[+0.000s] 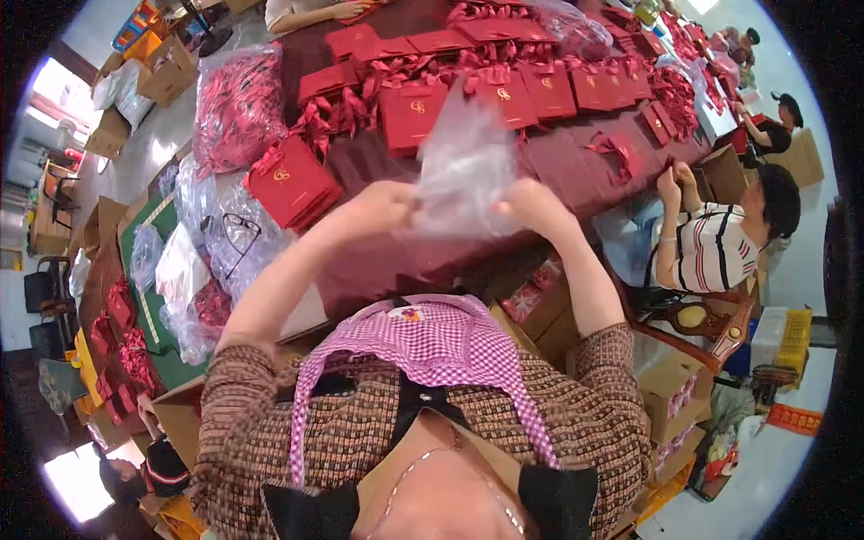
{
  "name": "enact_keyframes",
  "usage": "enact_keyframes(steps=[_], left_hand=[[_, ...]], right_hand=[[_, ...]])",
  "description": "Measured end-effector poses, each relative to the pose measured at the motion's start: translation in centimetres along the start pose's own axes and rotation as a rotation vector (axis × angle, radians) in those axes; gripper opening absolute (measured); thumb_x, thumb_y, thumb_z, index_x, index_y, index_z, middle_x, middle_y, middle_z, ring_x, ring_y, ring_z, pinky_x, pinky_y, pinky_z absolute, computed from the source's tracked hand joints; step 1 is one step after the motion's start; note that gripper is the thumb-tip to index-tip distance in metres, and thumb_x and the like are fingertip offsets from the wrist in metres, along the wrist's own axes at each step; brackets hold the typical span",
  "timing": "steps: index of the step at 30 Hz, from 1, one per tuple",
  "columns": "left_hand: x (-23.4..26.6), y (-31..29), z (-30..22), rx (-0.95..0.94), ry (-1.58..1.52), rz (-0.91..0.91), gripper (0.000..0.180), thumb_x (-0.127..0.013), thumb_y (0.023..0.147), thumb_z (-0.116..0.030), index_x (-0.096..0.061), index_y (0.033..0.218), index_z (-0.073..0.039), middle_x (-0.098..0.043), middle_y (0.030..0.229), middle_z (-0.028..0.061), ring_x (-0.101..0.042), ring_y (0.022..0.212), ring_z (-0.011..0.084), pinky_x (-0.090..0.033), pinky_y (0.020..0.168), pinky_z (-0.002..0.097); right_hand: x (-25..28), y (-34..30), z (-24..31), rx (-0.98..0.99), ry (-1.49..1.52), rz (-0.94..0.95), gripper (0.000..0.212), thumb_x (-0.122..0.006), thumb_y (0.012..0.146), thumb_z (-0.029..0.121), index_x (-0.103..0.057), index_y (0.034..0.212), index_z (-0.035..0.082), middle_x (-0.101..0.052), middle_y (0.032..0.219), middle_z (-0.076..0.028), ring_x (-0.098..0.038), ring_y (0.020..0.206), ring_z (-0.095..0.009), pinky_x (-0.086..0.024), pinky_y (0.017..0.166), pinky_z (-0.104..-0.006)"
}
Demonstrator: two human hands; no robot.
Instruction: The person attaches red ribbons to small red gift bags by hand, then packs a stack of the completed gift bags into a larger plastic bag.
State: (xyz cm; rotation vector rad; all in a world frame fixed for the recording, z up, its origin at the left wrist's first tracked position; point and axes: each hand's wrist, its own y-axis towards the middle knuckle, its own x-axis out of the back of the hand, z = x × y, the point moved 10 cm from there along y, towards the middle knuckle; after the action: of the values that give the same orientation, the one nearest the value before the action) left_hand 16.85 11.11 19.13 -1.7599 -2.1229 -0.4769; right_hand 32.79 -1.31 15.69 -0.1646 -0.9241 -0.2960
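Note:
Between my hands hangs a clear plastic bag (463, 171), blurred by motion, raised over the dark red tabletop. My left hand (387, 207) pinches its left edge. On the opposite edge, my right hand (531, 207) has its fingers closed. Whether anything is inside the bag I cannot tell. Just beyond it stand red gift bags (414, 112) with gold print and red ribbons. Nearest to my left forearm, a stack of red gift bags (292, 184) lies tilted on the table.
A big clear sack of red ribbons (238, 108) is at the far left, with crumpled plastic (216, 211) and glasses (241, 232) nearer. A co-worker in a striped shirt (711, 243) sits at the right. A carved wooden chair (697, 324) and cardboard boxes (670, 387) are beside me.

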Motion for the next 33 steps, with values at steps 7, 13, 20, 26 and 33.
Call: enact_keyframes(steps=[7, 13, 20, 26, 33], left_hand=[[7.3, -2.5, 2.4, 0.327, -0.745, -0.430, 0.026, -0.047, 0.092, -0.017, -0.063, 0.105, 0.000, -0.066, 0.090, 0.0069, -0.060, 0.081, 0.0120, -0.048, 0.074, 0.0273], [8.5, -6.1, 2.1, 0.230, -0.564, -0.670, 0.023, -0.052, 0.092, -0.014, -0.062, 0.107, 0.000, -0.061, 0.086, -0.0033, -0.051, 0.069, 0.0036, -0.041, 0.062, 0.0192], [6.5, -8.6, 6.5, 0.353, -0.859, -0.583, 0.017, -0.057, 0.085, -0.004, -0.060, 0.101, 0.000, -0.065, 0.087, 0.0068, -0.061, 0.070, 0.0164, -0.051, 0.064, 0.0302], [2.2, -9.2, 8.3, 0.371, -0.953, -0.555, 0.019, -0.050, 0.087, -0.003, -0.055, 0.104, 0.003, -0.064, 0.090, 0.0122, -0.062, 0.072, 0.0208, -0.050, 0.063, 0.0333], [-0.6, -7.9, 9.3, 0.328, -0.911, -0.591, 0.016, -0.050, 0.087, -0.003, -0.054, 0.102, 0.002, -0.063, 0.092, 0.0111, -0.061, 0.073, 0.0184, -0.049, 0.064, 0.0314]], right_hand=[[6.8, -1.8, 1.6, -0.286, 0.759, -0.263, 0.032, -0.056, 0.090, 0.029, -0.060, 0.071, 0.003, -0.051, 0.058, 0.002, -0.045, 0.051, -0.006, -0.035, 0.046, -0.0223], [4.0, -1.7, 1.0, -0.288, 0.797, -0.292, 0.027, -0.057, 0.090, 0.027, -0.063, 0.081, 0.003, -0.050, 0.058, 0.004, -0.042, 0.048, -0.005, -0.031, 0.043, -0.0219], [3.1, -1.2, 1.1, -0.272, 0.640, -0.206, 0.040, -0.065, 0.084, 0.023, -0.055, 0.113, -0.003, -0.061, 0.079, -0.006, -0.057, 0.070, -0.014, -0.046, 0.061, -0.0266], [7.4, -3.1, 12.9, 0.297, 0.344, -0.439, 0.031, -0.063, 0.083, 0.007, -0.056, 0.112, 0.001, -0.060, 0.109, -0.014, -0.058, 0.101, -0.025, -0.045, 0.087, -0.0329], [-10.2, 3.7, 8.6, 0.055, 0.471, -0.047, 0.021, -0.053, 0.087, 0.007, -0.059, 0.106, 0.003, -0.064, 0.096, -0.018, -0.060, 0.096, -0.024, -0.046, 0.082, -0.0334]])
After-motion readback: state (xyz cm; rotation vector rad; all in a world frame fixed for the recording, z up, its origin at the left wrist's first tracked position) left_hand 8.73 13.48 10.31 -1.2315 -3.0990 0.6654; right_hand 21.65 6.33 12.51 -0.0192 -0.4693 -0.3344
